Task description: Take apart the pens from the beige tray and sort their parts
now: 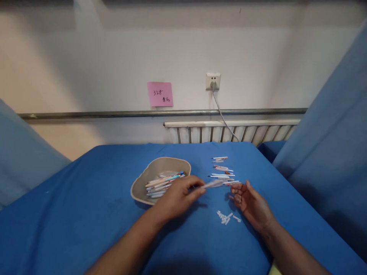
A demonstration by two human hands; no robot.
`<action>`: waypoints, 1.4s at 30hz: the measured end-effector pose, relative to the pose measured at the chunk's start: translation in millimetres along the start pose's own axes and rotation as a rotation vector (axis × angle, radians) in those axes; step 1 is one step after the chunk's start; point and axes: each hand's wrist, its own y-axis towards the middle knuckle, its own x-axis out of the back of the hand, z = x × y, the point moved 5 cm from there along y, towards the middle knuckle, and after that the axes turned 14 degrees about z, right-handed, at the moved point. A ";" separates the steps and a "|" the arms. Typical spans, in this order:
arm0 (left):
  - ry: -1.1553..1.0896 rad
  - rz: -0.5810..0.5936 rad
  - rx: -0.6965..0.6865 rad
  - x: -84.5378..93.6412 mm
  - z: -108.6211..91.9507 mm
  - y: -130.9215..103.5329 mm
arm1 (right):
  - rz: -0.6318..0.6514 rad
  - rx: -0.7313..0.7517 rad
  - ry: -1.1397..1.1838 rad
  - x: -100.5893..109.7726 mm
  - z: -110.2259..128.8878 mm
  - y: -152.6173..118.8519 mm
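My left hand point(182, 193) pinches one end of a pale, see-through pen barrel point(212, 184), which is smeared by motion and points right. Close to the barrel's far side, my right hand point(250, 202) has its fingers loosely bent and its thumb apart, with nothing visible in its grasp. Beyond both hands, pen refills point(220, 176) and other pen parts point(221, 168) lie in small rows. Small white pieces point(225, 218) are heaped on the cloth between my wrists. Left of the barrel, a beige basin point(140, 183) holds several pens point(160, 185), partly hidden by my left hand.
A blue cloth point(94, 198) covers the table. Blue curtains point(329, 152) hang at both sides. On the wall behind are a pink note point(160, 94), a socket point(213, 81) with a plugged-in cable point(222, 112), and a white radiator point(206, 133).
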 end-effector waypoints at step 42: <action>0.344 -0.187 0.116 -85.1 62.4 78.5 | -0.357 0.184 -1.442 63.3 42.3 15.6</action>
